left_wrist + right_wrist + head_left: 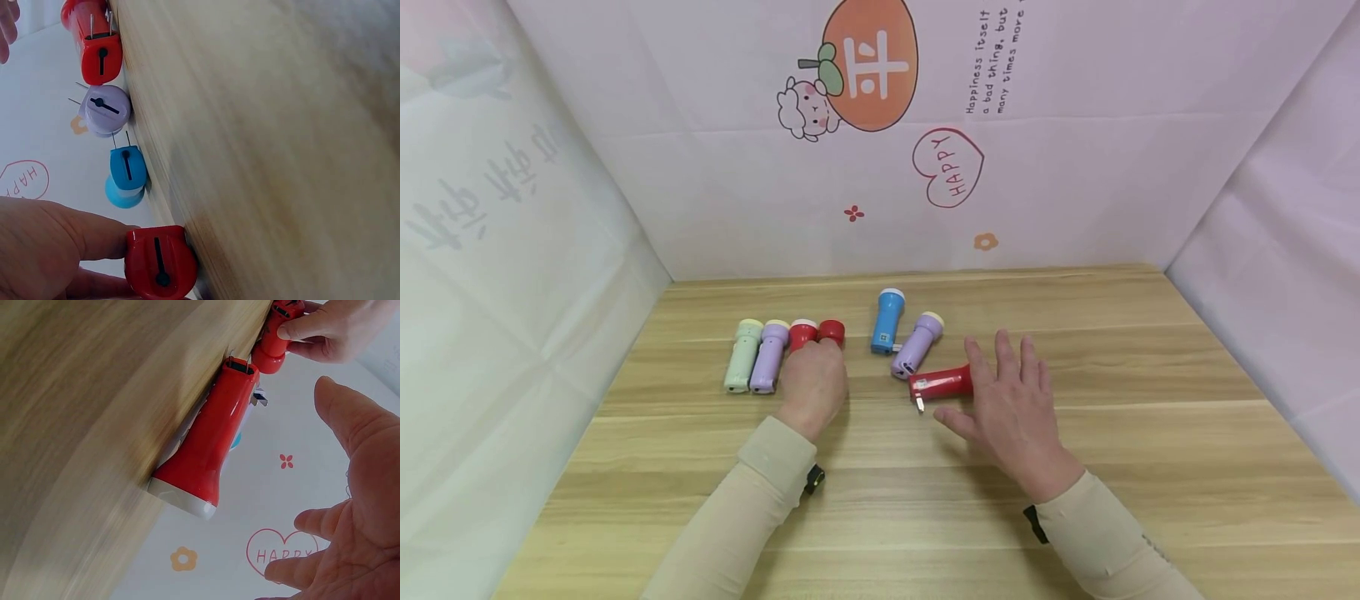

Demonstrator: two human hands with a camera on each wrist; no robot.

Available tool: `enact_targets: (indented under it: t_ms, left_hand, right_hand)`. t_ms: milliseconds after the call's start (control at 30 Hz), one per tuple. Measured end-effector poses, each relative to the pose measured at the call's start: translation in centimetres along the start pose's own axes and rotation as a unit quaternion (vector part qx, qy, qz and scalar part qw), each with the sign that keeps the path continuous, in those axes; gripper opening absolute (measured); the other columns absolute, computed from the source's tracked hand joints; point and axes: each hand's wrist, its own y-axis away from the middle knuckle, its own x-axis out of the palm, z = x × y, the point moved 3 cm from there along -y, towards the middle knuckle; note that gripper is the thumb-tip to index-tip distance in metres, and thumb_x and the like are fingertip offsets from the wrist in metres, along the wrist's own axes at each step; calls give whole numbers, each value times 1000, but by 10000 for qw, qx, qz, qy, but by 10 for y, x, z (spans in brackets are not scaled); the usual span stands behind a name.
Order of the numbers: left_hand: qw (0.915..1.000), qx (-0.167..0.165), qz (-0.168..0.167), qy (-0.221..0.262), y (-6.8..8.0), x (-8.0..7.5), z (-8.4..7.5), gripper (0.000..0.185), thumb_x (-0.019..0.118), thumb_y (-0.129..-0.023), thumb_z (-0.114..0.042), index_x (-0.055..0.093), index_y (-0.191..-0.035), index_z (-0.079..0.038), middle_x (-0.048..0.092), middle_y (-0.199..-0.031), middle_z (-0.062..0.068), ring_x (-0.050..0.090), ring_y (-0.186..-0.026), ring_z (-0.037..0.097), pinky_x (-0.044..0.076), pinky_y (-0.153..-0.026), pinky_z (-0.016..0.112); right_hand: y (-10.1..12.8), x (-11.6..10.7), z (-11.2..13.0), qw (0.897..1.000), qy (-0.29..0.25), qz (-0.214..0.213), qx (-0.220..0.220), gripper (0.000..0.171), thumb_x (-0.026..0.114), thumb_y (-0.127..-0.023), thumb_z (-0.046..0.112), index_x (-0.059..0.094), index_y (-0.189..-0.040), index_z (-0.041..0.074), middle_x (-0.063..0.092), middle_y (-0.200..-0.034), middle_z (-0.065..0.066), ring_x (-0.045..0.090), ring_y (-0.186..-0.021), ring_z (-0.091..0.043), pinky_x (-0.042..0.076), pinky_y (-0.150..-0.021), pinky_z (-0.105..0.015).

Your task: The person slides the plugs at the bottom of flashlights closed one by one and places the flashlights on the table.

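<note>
**Small torches on a wooden table, a hand at each red one**

Far left on the wooden table [1150,467] a pale green torch [743,357] lies beside a lilac torch [770,357], touching or nearly so, heads pointing away from the person. Next comes a red torch with a white collar [802,332], then a second red torch [159,262], whose head shows just past the knuckles. The left hand [812,385] lies over these two; its fingers are curled down, and the left wrist view shows a finger pressed to the side of that red torch's base, which bears a black slot-shaped mark.

Towards the middle a blue torch [887,321] lies lengthwise, with another lilac torch [917,343] tilted just beside it, both with thin metal prongs at the base.

Right of them a third red torch [942,384] lies crosswise, prongs towards the left. The right hand [1013,410] is above it with fingers straight and spread; in the right wrist view the palm is clear of the torch, gripping nothing.
</note>
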Motion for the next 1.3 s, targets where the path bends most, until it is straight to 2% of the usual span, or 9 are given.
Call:
enact_targets:
  t_ms: [367,733,1300]
  left_hand:
    - [9997,91,-206,-55,2,0,-1,10,66,-93,-9,69,-93,1,69,-80,20,69,-67,35,58,-57,46]
    - [9999,119,-112,-58,3,0,0,12,65,-92,-6,68,-101,1,69,-83,20,68,-68,36,58,-59,46]
    - [9994,125,-270,-181,5,-3,-2,7,65,-92,-7,68,-93,-1,69,-81,21,69,-67,36,57,-57,46]
  right_hand:
    - [2,-1,-1,10000,-22,-8,-24,103,80,-81,64,42,-156,4,33,-159,-38,26,-145,-66,27,-113,-80]
    - [3,-2,0,9999,47,-78,-80,104,81,-81,64,44,-155,3,36,-157,-39,28,-144,-66,29,-111,-80]
    - [4,-3,-1,9999,-23,96,26,104,80,-82,64,41,-157,4,33,-159,-38,26,-146,-65,27,-113,-80]
